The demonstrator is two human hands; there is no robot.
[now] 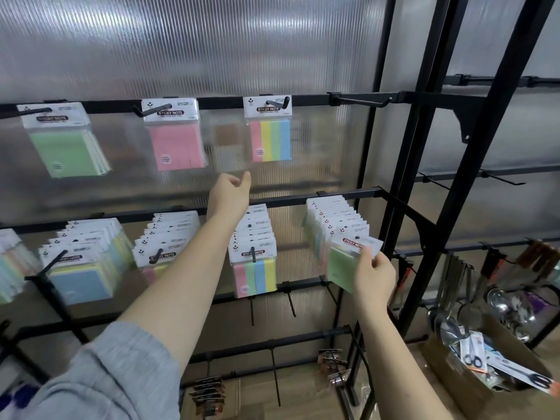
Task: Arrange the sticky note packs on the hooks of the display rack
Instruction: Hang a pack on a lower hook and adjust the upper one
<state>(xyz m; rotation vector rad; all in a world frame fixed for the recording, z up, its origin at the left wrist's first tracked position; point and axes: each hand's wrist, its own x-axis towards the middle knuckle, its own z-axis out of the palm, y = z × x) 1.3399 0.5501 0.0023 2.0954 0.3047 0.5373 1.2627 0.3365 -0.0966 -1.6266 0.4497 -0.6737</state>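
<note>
Right grip [371,272] pinched a green sticky note pack [344,263] at the front of the lower right hook's stack, probably lifting it off; left grip [228,194], loosely curled and empty, hovered below the striped pack [269,133], likely after steadying it.

Looks like a shop: black display rack [333,100] hung with packaged sticky note packs [253,262], ladles [448,313] nearby.

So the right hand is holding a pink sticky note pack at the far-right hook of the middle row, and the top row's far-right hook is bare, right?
Not quite. The head view shows the right hand holding a green sticky note pack, not a pink one. The rest stands: it is at the far-right hook of the middle row, and the top row's black far-right hook is bare.
</note>
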